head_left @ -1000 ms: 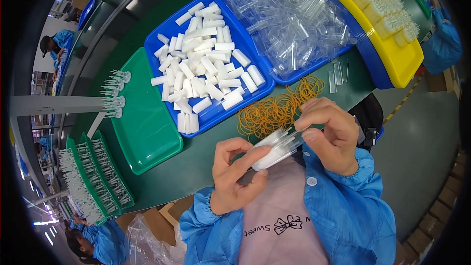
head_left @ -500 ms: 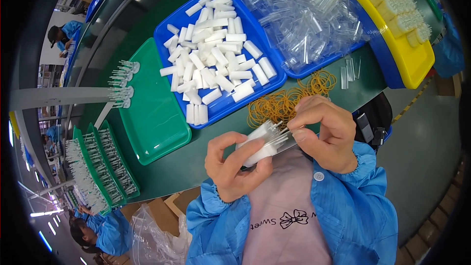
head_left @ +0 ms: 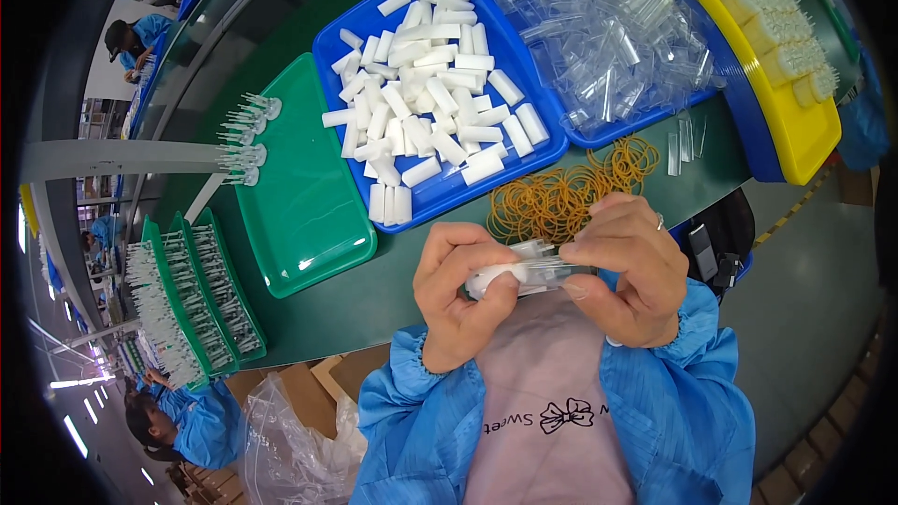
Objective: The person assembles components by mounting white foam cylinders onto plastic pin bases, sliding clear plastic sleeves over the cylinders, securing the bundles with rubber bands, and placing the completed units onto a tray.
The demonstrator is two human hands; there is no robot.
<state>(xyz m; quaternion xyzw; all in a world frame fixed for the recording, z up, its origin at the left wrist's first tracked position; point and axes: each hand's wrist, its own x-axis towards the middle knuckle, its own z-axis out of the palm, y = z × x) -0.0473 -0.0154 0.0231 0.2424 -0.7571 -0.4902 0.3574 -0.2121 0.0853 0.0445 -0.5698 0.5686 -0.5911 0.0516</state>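
Head view.

Left hand [head_left: 460, 297]: fingers and thumb closed round the white end of a bundle [head_left: 535, 273].

Right hand [head_left: 631, 271]: thumb and fingertips pinched at the bundle's clear end; which single parts it grips, we cannot tell.

Bundle: one, white and clear, held between both hands above the shirt [head_left: 552, 346], near the rubber bands [head_left: 561, 194].

Handling, in our judgement: light; white end likely soft and giving; clear parts thin, smooth, slippery, apt to crease or crack. We would hold it round the white end and pinch the clear end gently.

Surroundings: we count one blue tray [head_left: 554, 138] of white pieces [head_left: 435, 112]; just beside it, a second blue tray [head_left: 599, 137] of clear pieces [head_left: 622, 37]; a few loose strips [head_left: 675, 154] on the table [head_left: 393, 290]; a green tray [head_left: 313, 215], left; a yellow tray [head_left: 812, 138], right.
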